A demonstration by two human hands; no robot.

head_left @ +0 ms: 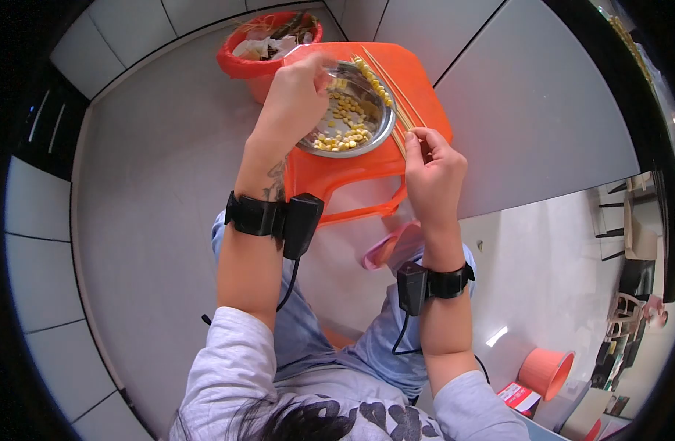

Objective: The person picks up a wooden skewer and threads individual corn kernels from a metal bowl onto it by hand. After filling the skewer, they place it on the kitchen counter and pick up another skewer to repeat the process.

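Note:
A metal bowl (345,153) on the orange stool (426,73) has loose yellow corn kernels (345,138) in it. My left hand (297,99) is over the bowl's left rim with its fingers curled together; whatever is between the fingertips is too blurred to see. My right hand (434,170) pinches the lower end of a thin wooden skewer at the stool's right side. Corn kernels threaded in a row (374,82) cover the upper part of this skewer, across the bowl's right rim. More bare skewers (385,73) lie beside the bowl, partly under my right fingers.
Behind the stool on the left stands a red bin (255,70) filled with scraps. Grey cabinet panels (536,95) border the right side. A pink slipper (393,246) is on the floor below the stool. An orange bucket (547,373) stands at the lower right.

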